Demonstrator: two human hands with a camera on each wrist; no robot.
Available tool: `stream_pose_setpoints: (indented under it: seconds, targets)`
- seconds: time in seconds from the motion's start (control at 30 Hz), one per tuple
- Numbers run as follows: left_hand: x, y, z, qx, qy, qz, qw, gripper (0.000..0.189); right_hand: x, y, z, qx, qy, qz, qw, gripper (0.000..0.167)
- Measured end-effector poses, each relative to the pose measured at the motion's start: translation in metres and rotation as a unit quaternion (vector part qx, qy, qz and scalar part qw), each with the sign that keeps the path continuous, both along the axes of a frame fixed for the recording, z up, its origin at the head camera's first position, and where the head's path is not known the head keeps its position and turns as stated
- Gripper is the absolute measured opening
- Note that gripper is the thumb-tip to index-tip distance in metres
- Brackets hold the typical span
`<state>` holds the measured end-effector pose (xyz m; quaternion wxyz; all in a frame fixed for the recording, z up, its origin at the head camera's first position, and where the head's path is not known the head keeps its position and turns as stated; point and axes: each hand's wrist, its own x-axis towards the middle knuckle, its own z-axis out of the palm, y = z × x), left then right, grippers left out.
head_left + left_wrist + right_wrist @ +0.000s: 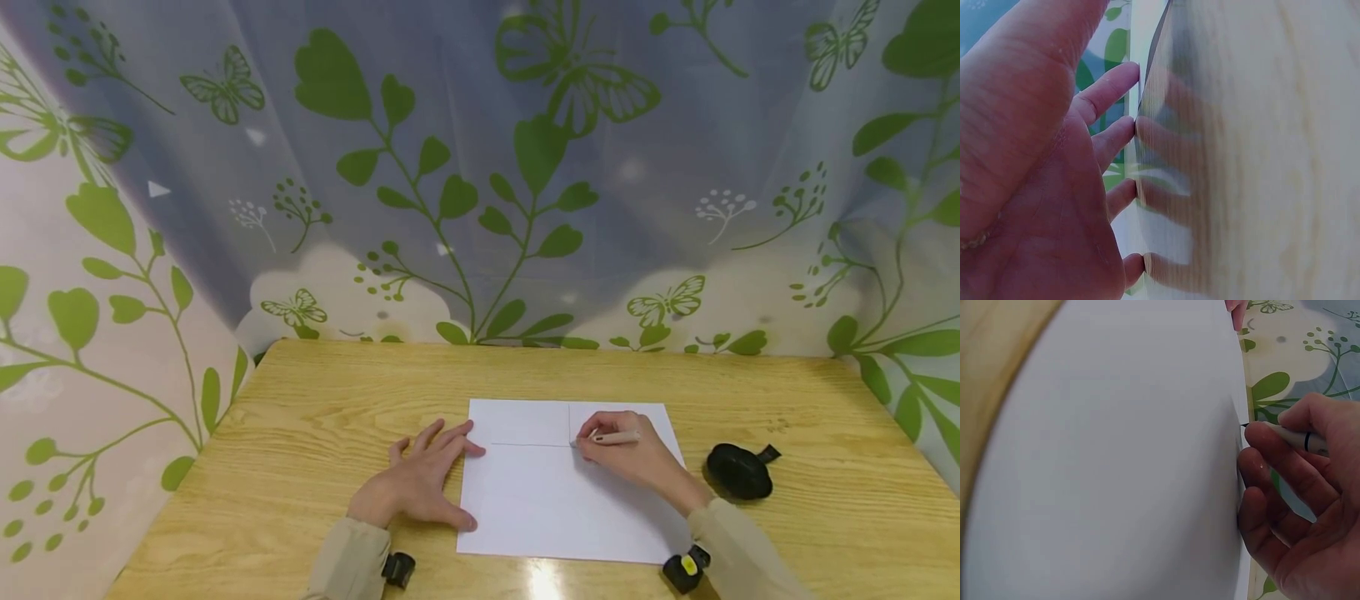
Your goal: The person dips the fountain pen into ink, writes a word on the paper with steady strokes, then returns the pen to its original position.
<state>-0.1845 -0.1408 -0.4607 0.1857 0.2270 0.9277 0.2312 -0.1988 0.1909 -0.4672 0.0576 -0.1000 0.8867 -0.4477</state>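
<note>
A white sheet of paper [540, 508] lies on the wooden table, bearing a thin horizontal line and a vertical line that meet near the pen tip. My right hand [626, 450] pinches a light-coloured pen [617, 437] between thumb and fingers, its tip at the paper where the lines meet. In the right wrist view the pen [1294, 436] shows a dark band and dark tip. With fingers spread, my left hand [423, 479] rests at the paper's left edge, index finger and thumb touching it. The left wrist view shows the fingertips of the left hand [1054, 187] on the tabletop.
A small black object with a short tab [738, 472] sits on the wooden table [337, 392] right of the paper. Black devices are on both wrists. A curtain [465, 167] with green leaves and butterflies hangs behind the table and along its sides.
</note>
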Motion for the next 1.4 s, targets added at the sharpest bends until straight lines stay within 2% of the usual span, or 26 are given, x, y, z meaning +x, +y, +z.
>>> stream_pose_setpoints:
  seconds: [0.47,1.07,1.4]
  targets:
    - [0.001,0.0,0.0,0.008,-0.002,-0.001,1.0,0.083,0.006,-0.001,-0.001,0.003,-0.016,0.004,0.9999,0.004]
    - [0.001,0.0,0.0,0.005,0.0,-0.002,1.0,0.084,0.014,0.0,-0.003,-0.013,-0.002,0.031,0.9994,0.006]
    - [0.0,-0.001,-0.001,0.002,-0.003,-0.004,1.0,0.083,0.015,-0.004,-0.003,-0.013,-0.005,0.013,0.9998,0.007]
